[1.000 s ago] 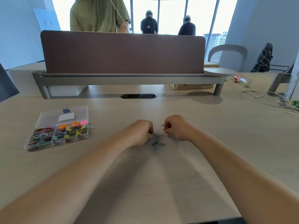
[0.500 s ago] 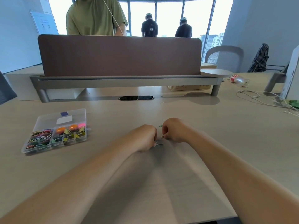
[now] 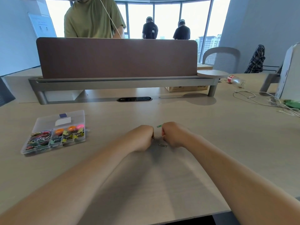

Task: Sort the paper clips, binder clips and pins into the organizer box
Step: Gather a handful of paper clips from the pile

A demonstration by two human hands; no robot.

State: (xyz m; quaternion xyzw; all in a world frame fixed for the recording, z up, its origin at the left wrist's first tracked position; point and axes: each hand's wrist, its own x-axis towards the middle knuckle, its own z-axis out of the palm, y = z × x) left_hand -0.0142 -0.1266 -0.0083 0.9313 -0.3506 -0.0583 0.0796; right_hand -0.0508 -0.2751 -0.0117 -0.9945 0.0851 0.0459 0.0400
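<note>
One green clip (image 3: pixel 159 126) in right hand (image 3: pixel 174 135), grey clip (image 3: pixel 163 145) just beside

Bright daylight from blown-out windows (image 3: pixel 167 13) at 12 o'clock. Soft shadows on the counter (image 3: pixel 227 135) toward 6 o'clock. Wide-angle bending at edges, slight overall softness.

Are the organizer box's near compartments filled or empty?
Filled: the organizer box holds coloured paper clips in its near-left compartment, with binder clips and round-headed pins to the right.
</note>
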